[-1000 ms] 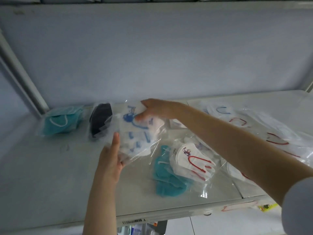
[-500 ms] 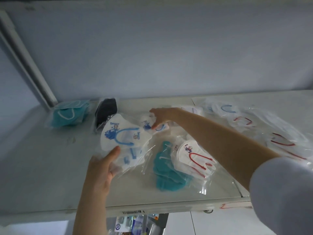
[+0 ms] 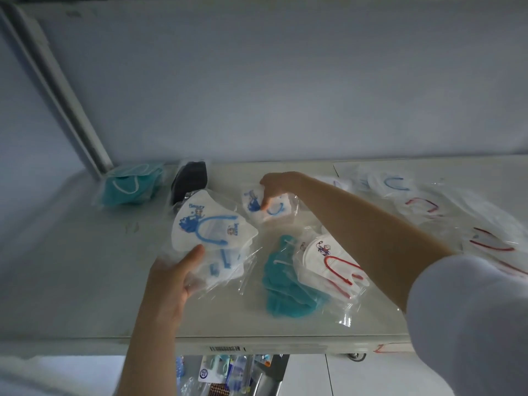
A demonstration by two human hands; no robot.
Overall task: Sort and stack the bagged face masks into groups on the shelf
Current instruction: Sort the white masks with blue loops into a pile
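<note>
Since the frame a second back, the right hand (image 3: 278, 187) has let go of the blue-printed bundle (image 3: 211, 224) and gone further back on the shelf (image 3: 71, 267). In the last half second it has settled on a loose blue-printed bag (image 3: 275, 210), which lies flat on the shelf just behind the bundle. Its fingertips are curled down and pinch the near left part of that bag. The left hand (image 3: 174, 278) grasps the bundle from below at its near corner, thumb on top and fingers under the plastic. It holds the bundle just above the shelf, print upward, and the bundle looks like more than one bag. The step in hand appears to be gathering the blue-printed masks into one group. At the back left lie a teal bag (image 3: 128, 187) and a dark bag (image 3: 190, 180), set apart from each other. Nearer the front edge a second teal bag (image 3: 285, 292) lies partly under a red-printed bag (image 3: 331, 261). Further right more bags are scattered (image 3: 420, 205), with red and blue loops showing, so much sorting is left. The next move likely calls for lifting the pinched bag clear and laying it square on the bundle. The film is slick and crinkled, so the pinch must be firm, and the left hand must keep the bundle level so the bags do not slide off.
</note>
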